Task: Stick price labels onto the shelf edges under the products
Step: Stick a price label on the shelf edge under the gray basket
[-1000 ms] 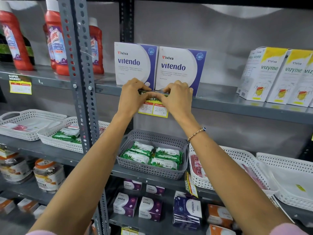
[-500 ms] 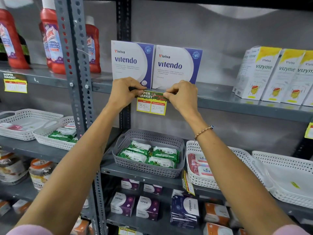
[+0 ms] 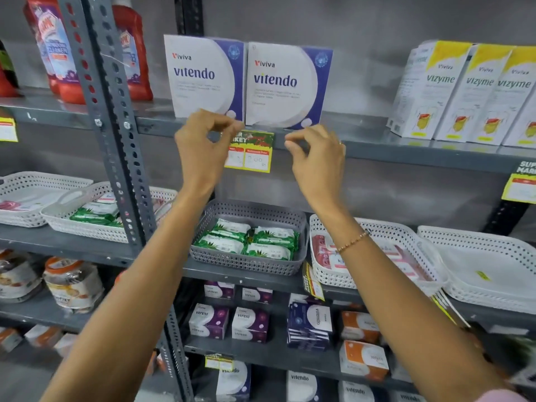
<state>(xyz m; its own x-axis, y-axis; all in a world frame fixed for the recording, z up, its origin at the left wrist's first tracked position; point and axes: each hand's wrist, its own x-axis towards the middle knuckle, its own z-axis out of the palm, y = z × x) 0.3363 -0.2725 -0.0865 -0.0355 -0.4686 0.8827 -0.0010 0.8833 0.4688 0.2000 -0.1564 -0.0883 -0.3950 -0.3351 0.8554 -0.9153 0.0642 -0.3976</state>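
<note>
Grey shelf edge point(image 3: 377, 146), price label point(image 3: 250, 150) stuck, hands point(image 3: 203, 146) raised beside it, fingers curled

Bright, even overhead light; motion blur, edges warped.

price label point(image 3: 250, 150): left edge behind left hand point(image 3: 200, 149) | handwriting blurred (unreadable)

grey basket point(image 3: 249, 264) of green packets point(image 3: 246, 237)
</note>
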